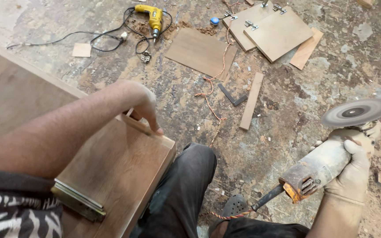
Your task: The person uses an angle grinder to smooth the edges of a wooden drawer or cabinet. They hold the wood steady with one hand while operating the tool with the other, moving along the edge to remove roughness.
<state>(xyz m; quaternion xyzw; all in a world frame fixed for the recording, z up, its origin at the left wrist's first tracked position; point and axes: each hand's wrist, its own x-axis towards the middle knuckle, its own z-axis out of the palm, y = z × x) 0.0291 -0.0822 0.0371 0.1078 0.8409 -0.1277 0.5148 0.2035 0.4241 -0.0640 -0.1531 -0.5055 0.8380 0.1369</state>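
Note:
My left hand (141, 105) rests its fingertips on the far top edge of a brown wooden drawer box (120, 172), which leans against my knee with a metal slide rail (78, 198) along its near side. My right hand (353, 165), in a dusty white glove, grips the body of a worn angle grinder (320, 165). The grinder's disc (356, 112) is blurred and points up and away, clear of the wood. Its cord (267, 197) trails toward my foot.
A yellow corded drill (152, 16) lies at the top. Wooden panels with hinges (272, 28), a flat board (201, 52), a wood strip (251, 100), a black square (232, 98) and orange twine (212, 94) litter the dusty floor. A large board (9, 88) lies left.

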